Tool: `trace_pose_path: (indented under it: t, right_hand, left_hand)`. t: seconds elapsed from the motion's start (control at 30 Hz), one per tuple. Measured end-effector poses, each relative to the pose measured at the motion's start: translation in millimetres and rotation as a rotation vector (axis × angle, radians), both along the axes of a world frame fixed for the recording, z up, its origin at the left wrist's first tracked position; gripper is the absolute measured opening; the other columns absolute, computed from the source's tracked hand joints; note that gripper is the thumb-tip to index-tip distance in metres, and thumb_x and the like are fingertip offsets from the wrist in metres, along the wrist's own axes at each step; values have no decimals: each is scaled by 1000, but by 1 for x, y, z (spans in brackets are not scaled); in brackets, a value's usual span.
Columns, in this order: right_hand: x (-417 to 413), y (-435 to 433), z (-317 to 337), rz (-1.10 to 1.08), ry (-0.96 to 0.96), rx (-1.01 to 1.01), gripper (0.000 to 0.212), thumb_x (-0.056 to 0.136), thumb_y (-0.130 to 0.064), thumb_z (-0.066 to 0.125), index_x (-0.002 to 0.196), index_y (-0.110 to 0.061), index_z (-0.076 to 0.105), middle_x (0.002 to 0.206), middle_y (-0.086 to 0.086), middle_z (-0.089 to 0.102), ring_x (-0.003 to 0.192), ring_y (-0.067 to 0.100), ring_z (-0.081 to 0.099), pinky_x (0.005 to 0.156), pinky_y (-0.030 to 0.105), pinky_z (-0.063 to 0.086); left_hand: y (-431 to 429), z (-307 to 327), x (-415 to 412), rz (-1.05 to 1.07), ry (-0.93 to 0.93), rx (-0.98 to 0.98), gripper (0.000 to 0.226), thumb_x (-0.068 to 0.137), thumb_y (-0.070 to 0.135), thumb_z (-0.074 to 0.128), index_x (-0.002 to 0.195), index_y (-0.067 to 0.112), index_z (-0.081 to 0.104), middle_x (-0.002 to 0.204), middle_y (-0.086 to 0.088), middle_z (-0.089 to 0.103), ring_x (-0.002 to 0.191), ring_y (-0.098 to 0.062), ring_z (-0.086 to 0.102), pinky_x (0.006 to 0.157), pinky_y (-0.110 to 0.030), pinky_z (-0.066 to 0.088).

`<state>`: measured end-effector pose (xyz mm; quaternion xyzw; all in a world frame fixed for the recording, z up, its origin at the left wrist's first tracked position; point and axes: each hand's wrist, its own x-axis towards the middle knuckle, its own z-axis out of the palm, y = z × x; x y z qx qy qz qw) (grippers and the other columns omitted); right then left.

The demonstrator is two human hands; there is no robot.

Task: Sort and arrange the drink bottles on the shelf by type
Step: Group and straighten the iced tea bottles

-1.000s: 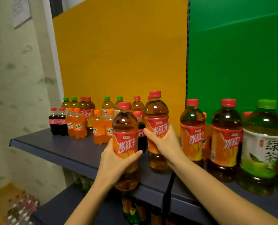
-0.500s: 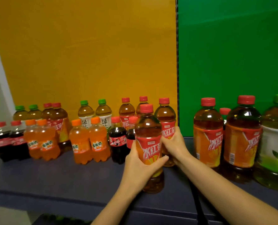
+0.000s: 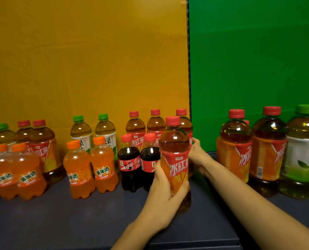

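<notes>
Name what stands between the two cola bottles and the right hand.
The front iced tea bottle, gripped by the left hand, as the head view shows.

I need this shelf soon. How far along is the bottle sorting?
Partly done: two cola bottles stand paired, two orange soda bottles beside them. In hand: the left hand grips a red-capped iced tea bottle; the right hand holds a second one behind it. To do: at far right a green tea bottle stands beside iced tea bottles.
</notes>
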<state>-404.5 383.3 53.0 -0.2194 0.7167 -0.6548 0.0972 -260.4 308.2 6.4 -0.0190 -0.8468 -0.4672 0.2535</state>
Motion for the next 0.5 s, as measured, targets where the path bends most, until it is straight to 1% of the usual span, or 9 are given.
trace_pose_path:
  t: [0.03,0.07,0.1,0.17,0.23,0.3,0.37,0.43,0.5]
  right_hand:
    - [4,3,3,12,-34,-15,91,79,-16,70,145,-14,8,133,11,49,119,27,50,101,40,42]
    - [4,7,3,4,-50,-40,90,82,-16,67,146,-12,4,142,12,41,126,27,45,102,38,38]
    - [7,12,5,-2,-43,-84,86,85,-18,63,147,-12,5,149,10,33,132,26,38,103,36,35]
    - [20,24,10,-12,-17,-151,75,90,-25,54,148,-14,9,154,6,25,138,21,29,105,30,28]
    - [38,35,14,4,42,-175,67,94,-29,47,149,-19,10,155,0,22,139,16,26,99,23,25]
    - [57,45,16,19,118,-170,63,96,-29,43,149,-24,9,155,-7,19,139,10,23,94,21,24]
    - [72,53,16,-11,230,-160,63,95,-27,44,148,-27,9,154,-11,18,136,1,20,98,20,22]
    - [84,59,13,-77,395,-128,62,94,-24,47,146,-31,14,151,-16,22,131,-5,20,105,20,21]
    - [95,60,9,-164,586,-111,55,92,-23,51,138,-36,24,138,-25,31,128,-9,28,108,17,25]
  left_hand:
    - [-1,0,-1,-10,2,-10,76,86,38,59,139,33,6,139,14,36,125,-1,40,107,-27,38]
    - [-1,1,-2,-15,7,-14,76,86,39,59,140,32,6,140,14,36,126,-1,39,108,-28,38]
    - [0,1,-3,-11,12,-16,76,85,39,59,140,31,8,140,13,36,126,0,40,108,-27,38]
    - [3,2,-6,11,25,-23,72,85,37,60,138,31,12,138,13,38,124,0,41,106,-24,38]
    - [6,2,-11,37,32,-34,67,85,36,61,135,30,16,138,11,40,123,-2,43,105,-25,40]
    - [8,2,-16,61,33,-51,65,86,35,61,133,28,18,137,9,42,122,-4,45,104,-27,42]
    - [11,4,-21,92,41,-61,64,85,33,62,133,26,20,135,7,45,121,-6,47,101,-26,43]
    - [13,6,-25,119,56,-53,65,84,32,64,134,26,23,134,7,48,119,-8,50,99,-25,44]
    - [14,8,-27,131,72,-58,68,82,34,66,136,27,26,133,8,49,122,-9,50,101,-28,44]
